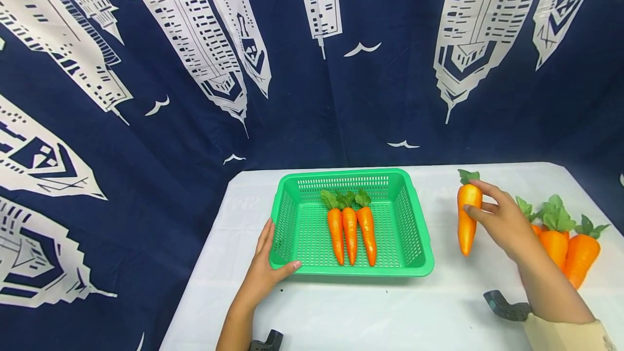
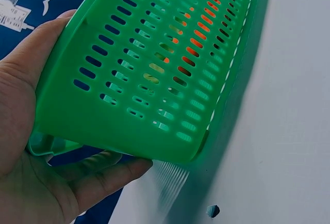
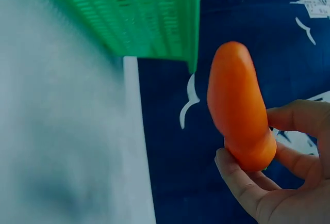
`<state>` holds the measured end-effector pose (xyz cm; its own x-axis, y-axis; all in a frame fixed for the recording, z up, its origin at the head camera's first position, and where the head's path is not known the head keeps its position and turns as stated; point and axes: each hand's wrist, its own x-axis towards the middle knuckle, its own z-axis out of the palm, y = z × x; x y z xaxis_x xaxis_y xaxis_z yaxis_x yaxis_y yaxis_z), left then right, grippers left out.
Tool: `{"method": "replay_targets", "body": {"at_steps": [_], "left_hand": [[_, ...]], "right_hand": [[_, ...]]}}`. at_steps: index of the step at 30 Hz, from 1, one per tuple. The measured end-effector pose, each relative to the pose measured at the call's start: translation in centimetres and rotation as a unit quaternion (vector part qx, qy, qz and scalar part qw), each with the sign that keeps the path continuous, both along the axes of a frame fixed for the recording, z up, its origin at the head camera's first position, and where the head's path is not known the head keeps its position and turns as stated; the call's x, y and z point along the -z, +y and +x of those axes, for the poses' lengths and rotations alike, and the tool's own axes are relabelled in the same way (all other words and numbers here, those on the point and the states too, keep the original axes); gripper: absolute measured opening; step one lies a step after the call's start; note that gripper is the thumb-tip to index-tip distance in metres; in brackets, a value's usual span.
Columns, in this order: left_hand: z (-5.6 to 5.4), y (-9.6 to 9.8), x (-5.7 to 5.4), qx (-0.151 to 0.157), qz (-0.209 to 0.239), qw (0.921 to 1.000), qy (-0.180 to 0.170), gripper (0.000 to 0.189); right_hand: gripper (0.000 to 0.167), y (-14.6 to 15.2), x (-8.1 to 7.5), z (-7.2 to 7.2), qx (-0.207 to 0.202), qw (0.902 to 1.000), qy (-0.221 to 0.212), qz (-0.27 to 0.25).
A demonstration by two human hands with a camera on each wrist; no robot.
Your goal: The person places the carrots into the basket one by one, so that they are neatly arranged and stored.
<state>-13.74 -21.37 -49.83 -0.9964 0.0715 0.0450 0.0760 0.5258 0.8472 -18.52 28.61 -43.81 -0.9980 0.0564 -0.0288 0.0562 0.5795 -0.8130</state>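
Pinching one carrot (image 1: 466, 229) near its leafy top, right hand (image 1: 504, 223), thumb and fingers narrowed on it; carrot is right of the green basket (image 1: 351, 271), apart from it, tip toward near side. Left hand (image 1: 265, 272) at basket's near left corner, touching it, thumb and fingers spread wide. Three carrots (image 1: 349, 232) inside basket, side by side, leaves far, tips near. More carrots (image 1: 580, 256) bunched at far right, partly behind right forearm; can't tell count. Basket sits on white table (image 1: 341, 316). Dark wrist devices (image 1: 507, 307) on both arms, pale sleeve (image 1: 565, 335) on right. Navy cloth (image 1: 302, 123) with white buildings and birds beyond table.
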Motion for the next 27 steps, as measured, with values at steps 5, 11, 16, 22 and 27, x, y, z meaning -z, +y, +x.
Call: {"method": "replay_targets", "body": {"at_steps": [5,11,16,22,27], "left_hand": [[0.0,0.0,0.1,-0.002,-0.004,1.0000,0.002,0.116],[0.0,0.0,0.0,-0.003,-0.004,1.0000,0.002,0.117],[0.0,0.1,-0.1,-0.003,-0.005,1.0000,0.001,0.116],[0.0,0.1,-0.2,-0.004,-0.006,1.0000,-0.004,0.117],[0.0,0.1,-0.1,-0.003,-0.008,1.0000,0.001,0.117]], "right_hand": [[0.065,-1.2,-1.3,-0.4,-0.009,0.9998,0.007,-0.016],[0.064,-2.6,-2.7,-1.1,-0.025,0.9989,0.028,-0.028],[0.063,-3.9,-3.9,-1.8,-0.045,0.9968,0.052,-0.040],[0.063,-5.5,-4.8,-2.6,-0.065,0.9944,0.067,-0.050],[0.061,-7.2,-5.3,-3.3,-0.088,0.9903,0.081,-0.070]]}}
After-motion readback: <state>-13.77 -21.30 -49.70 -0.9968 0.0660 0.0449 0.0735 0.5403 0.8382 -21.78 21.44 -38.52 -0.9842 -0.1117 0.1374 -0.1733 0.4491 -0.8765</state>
